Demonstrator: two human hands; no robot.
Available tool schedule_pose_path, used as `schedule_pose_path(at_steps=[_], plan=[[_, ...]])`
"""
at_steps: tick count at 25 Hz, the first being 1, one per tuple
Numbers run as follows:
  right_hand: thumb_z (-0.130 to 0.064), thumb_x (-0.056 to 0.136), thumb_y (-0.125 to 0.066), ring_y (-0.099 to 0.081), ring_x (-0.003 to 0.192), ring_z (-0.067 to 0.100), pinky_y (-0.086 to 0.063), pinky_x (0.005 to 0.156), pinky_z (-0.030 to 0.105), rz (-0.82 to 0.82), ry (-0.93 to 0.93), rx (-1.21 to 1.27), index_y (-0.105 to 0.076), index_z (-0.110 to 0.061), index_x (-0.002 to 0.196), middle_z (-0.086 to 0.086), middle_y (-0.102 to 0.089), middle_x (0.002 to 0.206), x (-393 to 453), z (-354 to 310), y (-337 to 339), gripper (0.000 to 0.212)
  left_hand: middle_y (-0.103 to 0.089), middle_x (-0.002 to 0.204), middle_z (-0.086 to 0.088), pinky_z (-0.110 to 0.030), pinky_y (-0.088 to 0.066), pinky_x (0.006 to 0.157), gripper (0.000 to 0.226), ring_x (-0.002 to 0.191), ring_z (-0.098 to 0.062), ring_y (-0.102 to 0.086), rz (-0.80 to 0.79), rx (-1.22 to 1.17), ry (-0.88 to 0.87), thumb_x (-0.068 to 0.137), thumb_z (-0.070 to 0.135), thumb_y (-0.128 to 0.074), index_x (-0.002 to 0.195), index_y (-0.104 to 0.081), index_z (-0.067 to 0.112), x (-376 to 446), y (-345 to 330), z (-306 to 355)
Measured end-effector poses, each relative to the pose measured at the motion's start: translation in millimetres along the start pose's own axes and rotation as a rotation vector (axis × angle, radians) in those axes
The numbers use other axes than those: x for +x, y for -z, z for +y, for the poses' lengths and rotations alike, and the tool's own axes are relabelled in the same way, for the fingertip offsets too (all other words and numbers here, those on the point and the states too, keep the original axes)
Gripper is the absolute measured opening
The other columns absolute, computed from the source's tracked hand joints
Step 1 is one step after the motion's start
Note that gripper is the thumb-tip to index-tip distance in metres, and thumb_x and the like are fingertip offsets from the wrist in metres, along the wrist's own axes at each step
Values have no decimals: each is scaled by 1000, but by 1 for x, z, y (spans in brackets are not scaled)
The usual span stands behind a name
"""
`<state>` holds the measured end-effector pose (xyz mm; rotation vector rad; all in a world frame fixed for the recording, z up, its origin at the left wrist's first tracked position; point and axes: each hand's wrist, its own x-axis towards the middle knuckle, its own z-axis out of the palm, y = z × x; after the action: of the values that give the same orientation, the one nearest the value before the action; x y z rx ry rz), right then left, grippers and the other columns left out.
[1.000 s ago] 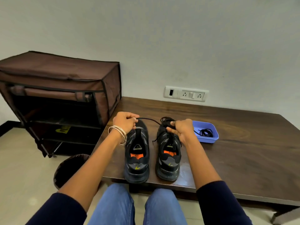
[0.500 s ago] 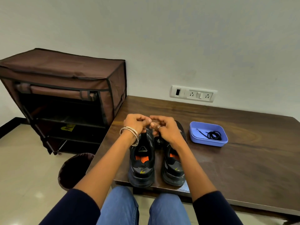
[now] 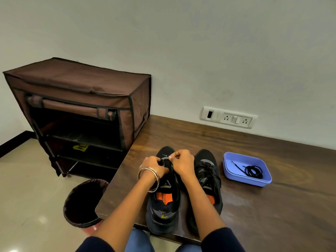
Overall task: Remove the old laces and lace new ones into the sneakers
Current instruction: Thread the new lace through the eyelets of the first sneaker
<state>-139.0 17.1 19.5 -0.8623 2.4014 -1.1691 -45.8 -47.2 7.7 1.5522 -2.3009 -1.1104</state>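
Nearest, dark sleeves and blue jeans are cut off by the bottom edge. Two black sneakers stand side by side on the wooden table (image 3: 272, 206), heels toward the person. The left sneaker (image 3: 164, 202) shows an orange insole; its forepart is covered by both hands. The left hand (image 3: 154, 165), bangles at the wrist, and the right hand (image 3: 182, 163) are curled tight over its tongue, fingertips nearly meeting; they seem to pinch something dark there, but whether it is a lace or the tongue itself is too hidden to tell. The right sneaker (image 3: 207, 179), partly behind the right forearm, has its lace threaded. Just right of it, a blue tray (image 3: 236, 173) holds a coiled black lace (image 3: 253, 171). Left of the table a dark bin (image 3: 83, 202) sits on the floor, beside a brown fabric shoe rack (image 3: 76, 88). A wall socket panel (image 3: 229, 119) lies beyond.
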Motion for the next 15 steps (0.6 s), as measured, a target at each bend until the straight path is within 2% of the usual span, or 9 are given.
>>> schedule_pose_path(at_steps=[2,4,6,8,11,13,15], plan=[[-12,91,-63,-65,94,26,-51,75,32,4,34,-201,-71,0,85,14,-71,94,2,0,-9,16,-64,116,-5,-35,-53,86,41,101,-25,-63,63,20,-10,72,36,-73,110,-70,21,-2,-5,-1],[-10,92,-58,-64,92,29,-51,74,34,5,62,-343,-71,-1,86,15,-68,94,2,1,-15,16,-60,124,-5,-35,-50,92,47,110,-27,-59,115,-6,-12,74,37,-71,118,-67,22,-6,-10,-4],[-5,90,-55,-62,87,28,-49,71,33,5,102,-410,-69,-3,77,13,-66,87,2,2,-17,20,-57,127,-4,-35,-50,91,49,114,-27,-56,163,-32,-11,76,37,-69,122,-64,23,-10,-12,-4],[-1,87,-54,-62,84,28,-50,69,34,-12,124,-411,-69,-2,74,13,-66,83,3,4,-19,20,-59,126,-4,-34,-50,88,48,113,-26,-57,185,-42,-10,77,36,-67,123,-64,24,-14,-13,-4],[2,81,-54,-65,82,31,-55,71,42,-50,107,-338,-73,2,77,17,-71,83,6,6,-19,19,-62,124,-4,-31,-50,87,44,110,-25,-60,187,-108,12,79,35,-68,122,-64,25,-18,-10,-4],[-2,82,-53,-65,83,31,-56,70,43,-81,86,-336,-72,0,79,16,-71,86,9,4,-19,19,-63,123,-5,-31,-51,89,42,109,-26,-61,183,-138,33,81,36,-67,122,-64,27,-17,-6,-4],[-10,84,-53,-63,91,32,-55,74,43,-104,57,-337,-70,-5,84,13,-68,95,9,4,-21,17,-62,125,-7,-34,-50,93,40,110,-27,-61,157,-142,45,83,38,-64,123,-64,29,-18,-3,-5]])
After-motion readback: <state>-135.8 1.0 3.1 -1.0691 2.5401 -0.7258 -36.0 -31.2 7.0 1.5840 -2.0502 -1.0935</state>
